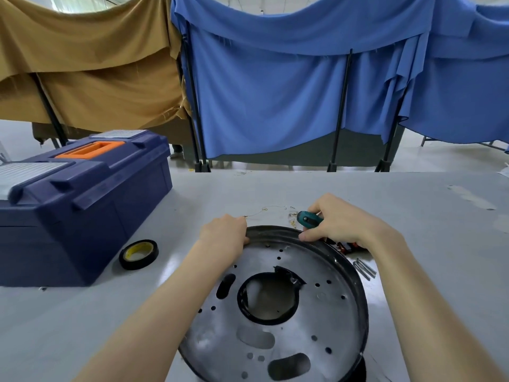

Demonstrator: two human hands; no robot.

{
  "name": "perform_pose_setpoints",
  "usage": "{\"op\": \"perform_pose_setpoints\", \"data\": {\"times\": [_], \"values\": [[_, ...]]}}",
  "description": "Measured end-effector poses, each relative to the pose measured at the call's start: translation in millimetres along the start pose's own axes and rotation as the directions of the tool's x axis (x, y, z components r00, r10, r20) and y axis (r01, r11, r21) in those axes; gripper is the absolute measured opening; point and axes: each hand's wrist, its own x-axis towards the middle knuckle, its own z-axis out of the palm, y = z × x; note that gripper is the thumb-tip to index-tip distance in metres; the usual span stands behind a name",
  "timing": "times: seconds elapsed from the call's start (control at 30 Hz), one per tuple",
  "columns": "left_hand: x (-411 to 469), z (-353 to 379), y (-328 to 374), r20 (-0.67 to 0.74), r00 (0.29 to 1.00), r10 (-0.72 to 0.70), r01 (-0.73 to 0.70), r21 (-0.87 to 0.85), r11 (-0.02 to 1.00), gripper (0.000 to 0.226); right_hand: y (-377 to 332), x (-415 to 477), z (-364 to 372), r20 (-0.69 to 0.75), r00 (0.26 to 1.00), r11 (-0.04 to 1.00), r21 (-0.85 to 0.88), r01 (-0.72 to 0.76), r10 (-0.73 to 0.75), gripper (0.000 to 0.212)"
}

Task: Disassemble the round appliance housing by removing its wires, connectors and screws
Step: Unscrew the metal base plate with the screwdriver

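View from the bench. The round grey metal appliance housing with a black rim (316,321) is lying perforated face up on the pale grey table (427,216), close in front of the person, its large centre hole showing.

Taking the housing as the dial, the left hand (224,232) is gripping the rim at 11 o'clock, fingers curled over the black edge. The right hand (338,221) is wrapping round a teal-handled screwdriver (308,217) at about 1 o'clock, one fingertip touching the rim. The handle's butt is pointing toward 10 o'clock, so the tool's long axis is running roughly along the far rim. Its blade is hidden beneath the hand, and where the tip sits cannot be told.

Just beyond 12 o'clock a thin loose wire (264,210) and some small screws and connectors (292,219) are lying on the table. A small orange-brown part (345,246) is peeking out at 2 o'clock, under the right wrist.

Judgement: the work appears to be centring on the far rim, with the right hand nearer the fastening and the left steadying.

Off to 3 o'clock, grey metal pins (365,268) are resting. At 9 o'clock a black tape roll with a yellow core (138,254) is lying beside a navy plastic toolbox with an orange handle (82,205).
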Motion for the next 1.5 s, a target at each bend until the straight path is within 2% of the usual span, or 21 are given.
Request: {"op": "perform_pose_setpoints", "data": {"times": [0.17,0.23,0.27,0.33,0.4,0.43,0.5,0.6,0.73,0.83,1.0,1.17,1.5], "values": [[-6.2,-3.2,-4.4,0.046,0.998,-0.045,0.040,0.090,0.995,0.021,4.3,1.4,-0.7,0.001,1.000,1.000,-0.012,-0.004,0.004,0.020],[-5.8,-7.1,-4.7,0.076,0.996,-0.037,0.033,0.053,0.998,0.025,4.9,3.0,-1.4,-0.058,0.998,0.999,0.033,0.020,-0.018,0.019],[-4.2,-7.9,-4.8,0.079,0.997,-0.020,0.020,0.002,1.000,0.030,3.8,4.0,-2.2,-0.133,0.990,0.995,0.076,0.059,-0.049,0.016],[0.0,-6.5,-4.2,0.024,0.999,0.027,-0.024,-0.137,0.990,0.033,-0.6,5.8,-4.0,-0.395,0.911,0.967,0.162,0.194,-0.117,0.014],[3.6,-0.2,-2.2,-0.031,0.996,0.078,-0.083,-0.258,0.963,0.028,-6.7,6.4,-8.0,-0.650,0.747,0.907,0.220,0.359,-0.138,0.021],[4.6,3.8,-1.2,-0.040,0.994,0.104,-0.111,-0.295,0.949,0.028,-10.1,6.0,-10.3,-0.720,0.682,0.864,0.256,0.434,-0.130,0.026],[6.2,11.5,-1.1,-0.058,0.990,0.131,-0.143,-0.327,0.934,0.029,-15.8,5.3,-13.1,-0.766,0.638,0.766,0.361,0.533,-0.083,0.038],[8.9,17.4,-4.9,-0.117,0.982,0.148,-0.181,-0.373,0.910,0.039,-17.8,5.9,-12.0,-0.705,0.709,0.664,0.522,0.536,-0.018,0.047],[9.7,17.8,-6.9,-0.128,0.975,0.180,-0.217,-0.410,0.886,0.044,-14.2,8.5,-4.4,-0.541,0.838,0.700,0.568,0.433,-0.079,0.047],[9.6,19.8,-7.6,-0.141,0.972,0.187,-0.230,-0.415,0.880,0.043,-12.8,10.4,2.8,-0.418,0.893,0.735,0.551,0.396,-0.168,0.044],[7.4,23.9,-5.9,-0.163,0.973,0.161,-0.214,-0.394,0.894,0.043,-10.9,17.1,15.4,-0.405,0.890,0.774,0.489,0.403,-0.208,0.039],[6.7,23.4,-4.1,-0.174,0.972,0.156,-0.213,-0.384,0.899,0.026,-8.2,24.0,23.7,-0.413,0.891,0.781,0.488,0.391,-0.188,0.039],[4.1,22.0,-3.5,-0.185,0.970,0.156,-0.216,-0.372,0.903,0.025,-7.7,25.0,23.1,-0.444,0.876,0.799,0.450,0.398,-0.186,0.043]]}}
